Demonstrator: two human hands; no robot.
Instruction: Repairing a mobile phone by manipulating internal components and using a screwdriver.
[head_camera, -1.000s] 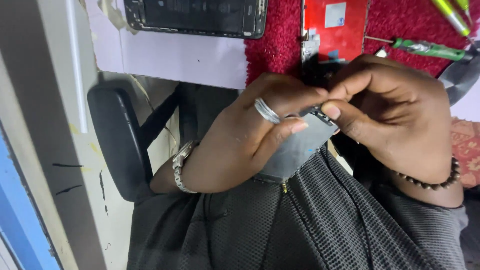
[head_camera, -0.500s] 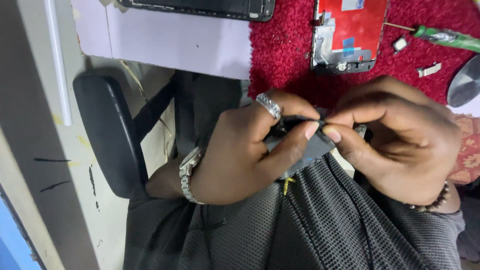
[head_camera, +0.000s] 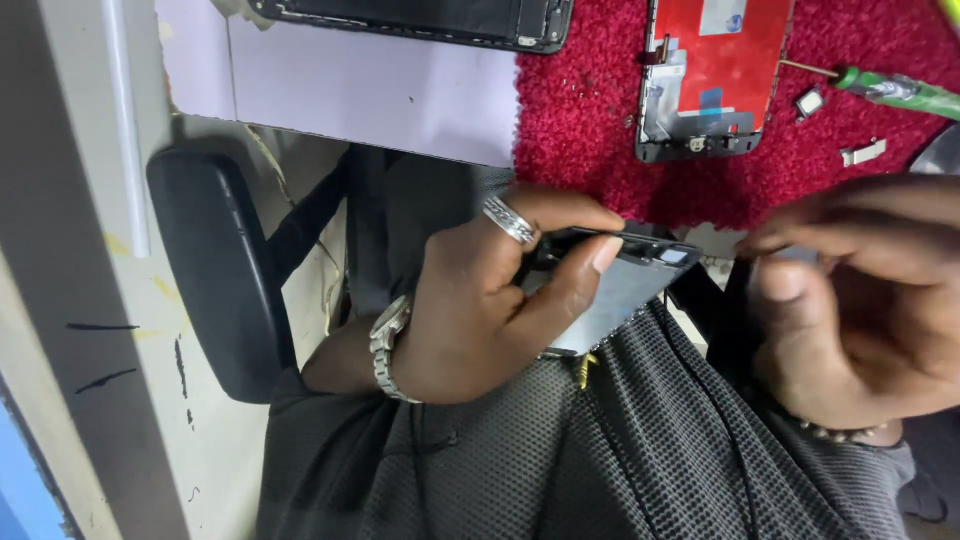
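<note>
I grip the phone panel (head_camera: 610, 290) in my left hand (head_camera: 480, 300) mid-disassembly while my right hand (head_camera: 850, 310) pinches narrow, seemingly empty, so the next move calls for careful fingertip work at its top edge.

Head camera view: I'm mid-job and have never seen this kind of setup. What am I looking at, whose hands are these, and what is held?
This is one camera worn on a person's head, looking down at their own lap and the near edge of a workbench. There is no machine, just two bare hands. The left hand, with a ring and a metal wristwatch, grips a flat phone screen part over the lap. The right hand, wearing a bead bracelet, sits just beside that part with fingertips pinched together; whether it holds anything is unclear. On the red mat lie a red phone panel, a green-handled screwdriver and small loose parts. A dark opened phone lies on a pale sheet.
</note>
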